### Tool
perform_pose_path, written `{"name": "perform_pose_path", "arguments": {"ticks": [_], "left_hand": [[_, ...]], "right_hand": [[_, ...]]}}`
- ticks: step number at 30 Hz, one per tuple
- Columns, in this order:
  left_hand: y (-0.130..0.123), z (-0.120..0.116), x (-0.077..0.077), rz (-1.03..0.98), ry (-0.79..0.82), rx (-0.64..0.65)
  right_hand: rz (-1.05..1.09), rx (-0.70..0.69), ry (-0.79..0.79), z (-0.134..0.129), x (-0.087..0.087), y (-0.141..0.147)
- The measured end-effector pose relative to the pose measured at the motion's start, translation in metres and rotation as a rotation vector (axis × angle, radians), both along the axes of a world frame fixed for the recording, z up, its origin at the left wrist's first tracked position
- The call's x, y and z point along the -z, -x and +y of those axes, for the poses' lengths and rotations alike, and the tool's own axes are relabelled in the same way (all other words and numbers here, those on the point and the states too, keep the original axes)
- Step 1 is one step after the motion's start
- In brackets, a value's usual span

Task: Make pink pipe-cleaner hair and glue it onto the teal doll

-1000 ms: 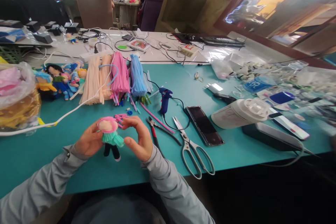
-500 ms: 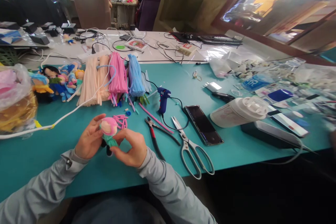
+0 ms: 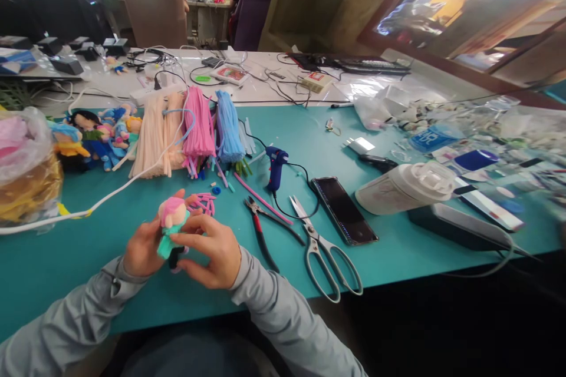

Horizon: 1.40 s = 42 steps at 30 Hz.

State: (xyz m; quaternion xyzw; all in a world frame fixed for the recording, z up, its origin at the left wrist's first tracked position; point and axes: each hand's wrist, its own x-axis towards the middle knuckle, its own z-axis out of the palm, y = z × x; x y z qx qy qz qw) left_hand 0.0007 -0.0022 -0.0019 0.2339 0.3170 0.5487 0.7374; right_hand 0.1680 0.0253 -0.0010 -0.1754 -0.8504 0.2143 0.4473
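A small doll (image 3: 173, 215) with pink hair, a pale face, a mint-green body and black lower parts is held above the teal mat. My left hand (image 3: 144, 245) grips it from behind on the left, its fingers partly hidden by the doll. On the right, my right hand (image 3: 212, 252) has its fingers closed on the doll's green and black parts. Short pink strips (image 3: 204, 203) lie just behind the hands. To their right are red-and-black pliers (image 3: 257, 225) and large grey-handled scissors (image 3: 313, 238).
Bundles of peach, pink (image 3: 198, 123) and blue (image 3: 229, 126) strips stand behind the hands, dolls (image 3: 95, 135) to their left. A blue glue gun (image 3: 275, 168), phone (image 3: 344, 210) and white cup (image 3: 404, 188) lie rightward. A white cable (image 3: 119, 188) crosses the left side.
The doll has turned and tilted, moving slightly left. My right hand has shifted left and lower along it, and more of the black part shows.
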Motion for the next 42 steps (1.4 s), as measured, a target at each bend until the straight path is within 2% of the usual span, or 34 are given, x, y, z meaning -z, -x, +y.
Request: {"name": "perform_pose_path", "arguments": {"ticks": [7,14,19,23,29,35,42], "left_hand": [[-0.002,0.001,0.003,0.111,-0.121,0.036],[-0.004,0.003,-0.003,0.112,-0.081,0.043],[-0.004,0.002,-0.005,0.135,-0.046,-0.013],[-0.001,0.002,-0.001,0.14,-0.021,-0.026],[0.007,0.006,0.0,0.07,0.019,-0.12],[0.013,0.009,-0.008,0.096,0.025,-0.026],[0.009,0.006,-0.005,0.158,-0.061,0.004]], "right_hand": [[-0.048,-0.026,0.028,-0.001,0.004,-0.002],[0.067,0.012,0.005,0.001,-0.004,-0.007],[0.135,0.05,0.035,0.003,-0.008,-0.011],[0.005,0.021,0.011,0.003,-0.004,-0.01],[-0.205,-0.008,-0.023,0.001,0.006,-0.004],[-0.159,-0.011,-0.003,0.001,0.004,-0.006],[-0.143,-0.01,0.006,0.002,0.001,-0.008]]}}
